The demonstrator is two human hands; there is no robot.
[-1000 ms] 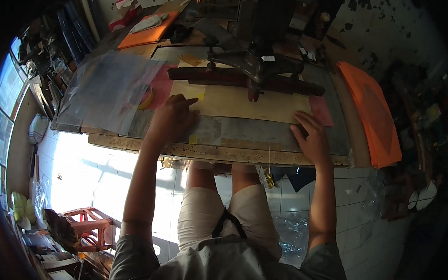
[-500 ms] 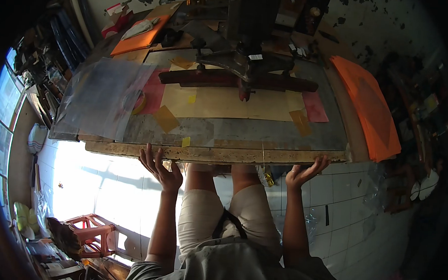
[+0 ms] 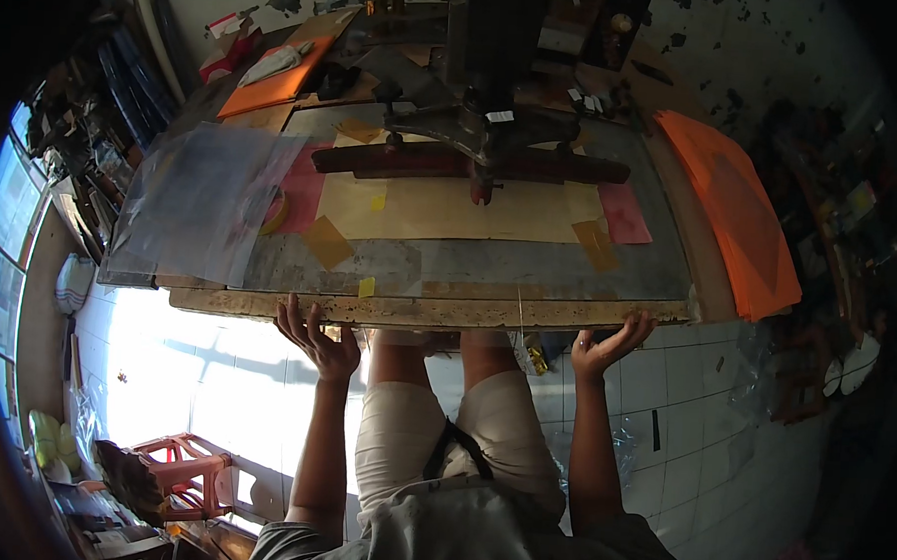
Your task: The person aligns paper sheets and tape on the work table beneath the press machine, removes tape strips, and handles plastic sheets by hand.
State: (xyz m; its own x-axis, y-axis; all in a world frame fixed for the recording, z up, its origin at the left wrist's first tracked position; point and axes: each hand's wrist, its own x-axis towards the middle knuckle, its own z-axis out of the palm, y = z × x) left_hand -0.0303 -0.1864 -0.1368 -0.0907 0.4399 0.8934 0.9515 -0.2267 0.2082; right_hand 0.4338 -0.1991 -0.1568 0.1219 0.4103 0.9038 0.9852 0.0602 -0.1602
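Note:
My left hand (image 3: 321, 343) is at the left part of the wooden front bar (image 3: 427, 311) of a worktable, its outstretched fingers apart against the bar. On the right, my right hand (image 3: 610, 352) touches the same bar with fingers extended and thumb raised. Neither hand holds a loose object. Behind the bar lies a grey board (image 3: 469, 266) with a long cream sheet (image 3: 451, 220) and a pink sheet (image 3: 627, 213) on it. A dark metal press-like frame (image 3: 485, 141) with a long reddish crossbar (image 3: 403, 164) stands over the cream sheet.
Clear plastic sheets (image 3: 197, 194) lie at the table's left, beside a tape roll (image 3: 277, 215). Orange sheets (image 3: 732, 212) are stacked on the right, more orange sheets (image 3: 272, 92) at the back left. A red plastic stool (image 3: 195, 479) stands on the tiled floor (image 3: 694, 391).

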